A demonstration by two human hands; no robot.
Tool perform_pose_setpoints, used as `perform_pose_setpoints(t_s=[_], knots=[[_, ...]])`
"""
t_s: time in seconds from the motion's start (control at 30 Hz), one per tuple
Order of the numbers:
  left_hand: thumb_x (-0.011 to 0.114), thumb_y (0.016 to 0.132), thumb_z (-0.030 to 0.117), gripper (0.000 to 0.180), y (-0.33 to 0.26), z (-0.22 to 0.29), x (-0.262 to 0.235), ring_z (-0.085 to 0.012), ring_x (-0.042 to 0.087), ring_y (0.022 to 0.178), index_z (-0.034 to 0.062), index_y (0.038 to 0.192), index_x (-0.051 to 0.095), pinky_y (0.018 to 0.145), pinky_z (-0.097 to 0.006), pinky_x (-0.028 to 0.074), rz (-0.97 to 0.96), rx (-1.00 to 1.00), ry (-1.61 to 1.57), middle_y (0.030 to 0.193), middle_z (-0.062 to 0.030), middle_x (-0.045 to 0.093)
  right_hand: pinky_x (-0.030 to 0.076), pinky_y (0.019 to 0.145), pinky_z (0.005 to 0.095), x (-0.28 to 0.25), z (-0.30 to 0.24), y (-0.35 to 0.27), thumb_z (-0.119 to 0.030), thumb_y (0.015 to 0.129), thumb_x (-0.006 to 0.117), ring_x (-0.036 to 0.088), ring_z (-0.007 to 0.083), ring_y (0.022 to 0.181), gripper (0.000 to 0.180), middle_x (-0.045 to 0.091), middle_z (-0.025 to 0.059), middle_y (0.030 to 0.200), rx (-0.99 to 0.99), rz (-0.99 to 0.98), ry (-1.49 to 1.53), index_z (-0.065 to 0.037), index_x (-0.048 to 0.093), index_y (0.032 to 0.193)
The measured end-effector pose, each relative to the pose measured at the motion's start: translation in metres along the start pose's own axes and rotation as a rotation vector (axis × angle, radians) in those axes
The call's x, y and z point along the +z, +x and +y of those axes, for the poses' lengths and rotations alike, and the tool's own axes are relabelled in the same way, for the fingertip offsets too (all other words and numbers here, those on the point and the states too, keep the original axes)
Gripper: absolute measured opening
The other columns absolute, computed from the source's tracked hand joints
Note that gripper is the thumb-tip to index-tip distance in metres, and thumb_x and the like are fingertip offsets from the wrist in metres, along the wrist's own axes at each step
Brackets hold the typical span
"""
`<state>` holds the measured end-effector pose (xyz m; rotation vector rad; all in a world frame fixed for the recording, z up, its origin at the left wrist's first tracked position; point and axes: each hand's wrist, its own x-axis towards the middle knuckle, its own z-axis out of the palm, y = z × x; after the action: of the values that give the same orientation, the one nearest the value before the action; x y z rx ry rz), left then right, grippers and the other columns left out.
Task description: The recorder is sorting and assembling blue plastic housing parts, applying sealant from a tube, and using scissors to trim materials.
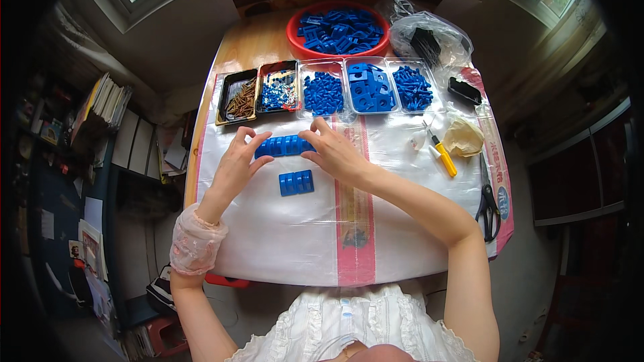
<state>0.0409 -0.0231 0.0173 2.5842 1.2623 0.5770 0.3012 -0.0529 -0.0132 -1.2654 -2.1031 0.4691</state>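
Observation:
A row of blue ribbed plastic pieces (284,145) lies on the white sheet, set side by side. My left hand (233,159) grips its left end, thumb at the near side and fingers at the far side. At the right end, my right hand (330,151) holds the row the same way with bent fingers. Just nearer to me rests a shorter group of the same blue pieces (296,183), untouched. Beyond my hands stand trays of small parts: brown screws (241,99), tiny blue-and-white bits (279,96), small blue parts (323,94), flat blue plates (371,88) and blue pegs (412,87).
A red basin (293,39) full of blue pieces stands at the back, beside a clear plastic bag (456,30). To the right lie a yellow-handled screwdriver (444,159), a cream crumpled pouch (464,137), a black box-like object (464,91) and black-handled scissors (489,211).

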Motion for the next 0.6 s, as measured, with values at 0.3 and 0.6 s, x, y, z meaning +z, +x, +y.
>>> perform_pose_setpoints(t_s=[0.3, 0.6], knots=[[0.082, 0.083, 0.012, 0.049, -0.042, 0.057, 0.014, -0.0286, 0.064, 0.089, 0.0077, 0.128, 0.064, 0.083, -0.041, 0.055, -0.152, 0.008, -0.258, 0.123, -0.0125, 0.055, 0.056, 0.084, 0.0452, -0.002, -0.027, -0.045, -0.004, 0.085, 0.074, 0.066, 0.0360, 0.094, 0.044, 0.054, 0.0157, 0.118, -0.034, -0.182, 0.185, -0.004, 0.056, 0.125], [0.079, 0.082, 0.004, 0.045, -0.027, 0.037, 0.015, -0.0292, 0.067, 0.094, 0.0081, 0.126, 0.066, 0.086, -0.042, 0.055, -0.149, -0.029, -0.218, 0.119, -0.0114, 0.058, 0.054, 0.088, 0.0468, 0.025, -0.028, -0.026, 0.001, 0.082, 0.071, 0.062, 0.0385, 0.103, 0.039, 0.053, 0.0183, 0.111, -0.082, -0.084, 0.171, 0.001, 0.054, 0.117]])
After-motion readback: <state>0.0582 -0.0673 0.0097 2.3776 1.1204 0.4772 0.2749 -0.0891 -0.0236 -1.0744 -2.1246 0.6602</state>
